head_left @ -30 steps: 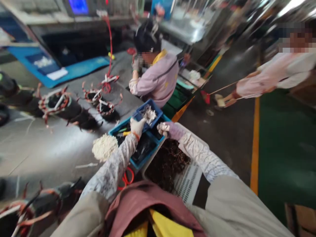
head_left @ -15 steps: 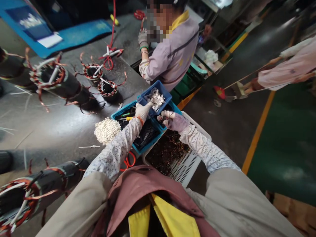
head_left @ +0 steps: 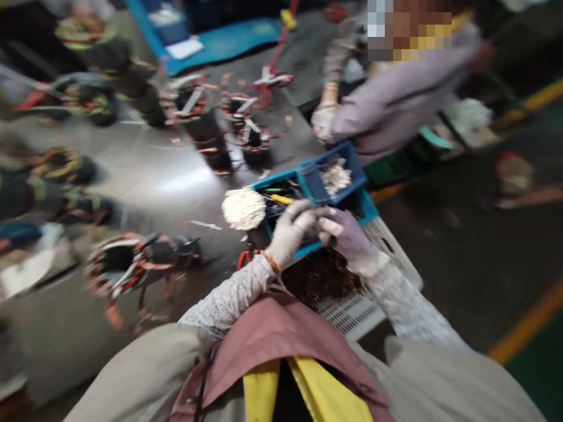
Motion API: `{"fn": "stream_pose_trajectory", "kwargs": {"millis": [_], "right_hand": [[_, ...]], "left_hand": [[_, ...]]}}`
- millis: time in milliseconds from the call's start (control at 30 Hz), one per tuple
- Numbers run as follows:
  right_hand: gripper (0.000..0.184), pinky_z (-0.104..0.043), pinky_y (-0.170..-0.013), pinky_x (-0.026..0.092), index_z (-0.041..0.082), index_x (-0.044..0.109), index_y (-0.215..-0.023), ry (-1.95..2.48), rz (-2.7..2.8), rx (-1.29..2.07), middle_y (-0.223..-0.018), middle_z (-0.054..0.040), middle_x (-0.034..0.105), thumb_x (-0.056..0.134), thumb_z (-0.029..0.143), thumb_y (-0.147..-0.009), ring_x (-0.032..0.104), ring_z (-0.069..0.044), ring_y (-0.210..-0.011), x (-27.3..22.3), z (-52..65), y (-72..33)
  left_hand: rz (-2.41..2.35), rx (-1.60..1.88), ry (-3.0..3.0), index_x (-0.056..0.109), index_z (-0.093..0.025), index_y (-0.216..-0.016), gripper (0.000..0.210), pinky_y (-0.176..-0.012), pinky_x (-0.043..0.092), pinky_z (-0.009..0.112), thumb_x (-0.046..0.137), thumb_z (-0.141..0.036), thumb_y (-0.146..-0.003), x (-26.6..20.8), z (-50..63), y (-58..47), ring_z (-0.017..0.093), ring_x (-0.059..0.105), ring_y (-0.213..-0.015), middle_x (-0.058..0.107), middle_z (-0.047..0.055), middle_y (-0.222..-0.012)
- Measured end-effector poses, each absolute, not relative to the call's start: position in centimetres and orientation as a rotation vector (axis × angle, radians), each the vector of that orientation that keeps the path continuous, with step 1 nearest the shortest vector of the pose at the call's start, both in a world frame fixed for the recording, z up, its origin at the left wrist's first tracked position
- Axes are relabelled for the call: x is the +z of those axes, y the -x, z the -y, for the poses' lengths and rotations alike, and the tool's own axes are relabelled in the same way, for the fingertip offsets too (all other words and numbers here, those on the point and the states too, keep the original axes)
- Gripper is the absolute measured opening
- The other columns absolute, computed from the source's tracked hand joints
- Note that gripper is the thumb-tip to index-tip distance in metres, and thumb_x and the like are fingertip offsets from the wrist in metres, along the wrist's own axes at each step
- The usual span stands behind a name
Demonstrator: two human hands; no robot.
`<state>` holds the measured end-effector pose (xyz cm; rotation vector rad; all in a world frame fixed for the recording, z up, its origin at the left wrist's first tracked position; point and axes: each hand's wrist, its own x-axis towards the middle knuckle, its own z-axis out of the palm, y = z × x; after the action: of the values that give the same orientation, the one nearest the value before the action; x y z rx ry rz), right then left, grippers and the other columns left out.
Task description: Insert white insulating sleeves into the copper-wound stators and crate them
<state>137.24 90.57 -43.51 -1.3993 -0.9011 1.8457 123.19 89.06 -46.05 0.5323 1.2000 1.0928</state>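
My left hand [head_left: 290,231], in a whitish glove, meets my right hand [head_left: 347,234], in a purplish glove, over the front of a blue divided bin [head_left: 303,253]. Both hands have curled fingers, with the fingertips close together. What they pinch is small and blurred, so I cannot make it out. Just beyond them, a small dark-blue box [head_left: 358,176] holds crumpled white pieces [head_left: 336,176]. A yellow-handled tool [head_left: 281,199] lies in the bin's left part. Beside the bin is a heap of small white pieces [head_left: 243,208].
A white slotted basket [head_left: 352,313] with dark coppery bits stands below the bin. Red-handled scissors [head_left: 246,258] lie near my left wrist. Wound stator cores [head_left: 118,264] with copper leads stand across the grey table [head_left: 176,170]. A co-worker's sleeve [head_left: 396,111] is beyond the box.
My left hand has left the small box of white pieces and come back to my right hand. The view has swung left, bringing more stators into sight.
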Motion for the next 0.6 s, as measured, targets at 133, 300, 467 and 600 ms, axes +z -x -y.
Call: {"fn": "stream_pose_trajectory", "kwargs": {"millis": [133,300,467,600], "right_hand": [[0.030,-0.025,-0.036,0.032,0.025,0.065,-0.070,1.560,1.133,1.717,-0.065,-0.0010,0.058,0.090,0.038,-0.059,0.044,-0.009,-0.045,-42.5,-87.0,-134.6],[0.042,-0.028,-0.036,0.042,0.025,0.061,-0.070,1.344,1.214,1.950,-0.066,0.0002,0.058,0.094,0.047,-0.055,0.050,-0.012,-0.043,-40.3,-82.7,-127.9],[0.046,-0.025,-0.044,0.049,0.020,0.061,-0.077,1.168,1.331,2.153,-0.068,0.0022,0.061,0.094,0.043,-0.055,0.057,-0.011,-0.049,-37.6,-79.8,-120.5],[0.048,-0.022,-0.043,0.046,0.019,0.062,-0.083,1.201,1.342,2.191,-0.067,0.0025,0.064,0.093,0.042,-0.056,0.057,-0.009,-0.049,-37.6,-78.7,-117.2]], "left_hand": [[-0.870,1.057,-0.471,0.073,-0.017,-0.108,0.054,-0.101,0.054,0.044,0.087,-0.049,-0.067,-44.3,-83.3,-119.7,0.026,0.069,-0.104,0.075,0.010,-0.108],[-1.065,1.361,-0.453,0.079,-0.019,-0.080,0.035,-0.096,0.055,0.038,0.088,-0.048,-0.063,-41.9,-76.7,-113.7,0.023,0.069,-0.098,0.076,0.008,-0.097],[-1.189,1.649,-0.270,0.078,-0.023,-0.080,0.021,-0.085,0.056,0.030,0.087,-0.036,-0.067,-39.9,-71.0,-107.5,0.016,0.068,-0.089,0.076,0.002,-0.092],[-1.093,1.738,0.028,0.075,-0.022,-0.083,0.034,-0.067,0.056,0.025,0.093,-0.038,-0.059,-38.9,-68.1,-104.1,0.012,0.066,-0.071,0.073,-0.001,-0.079]]}}
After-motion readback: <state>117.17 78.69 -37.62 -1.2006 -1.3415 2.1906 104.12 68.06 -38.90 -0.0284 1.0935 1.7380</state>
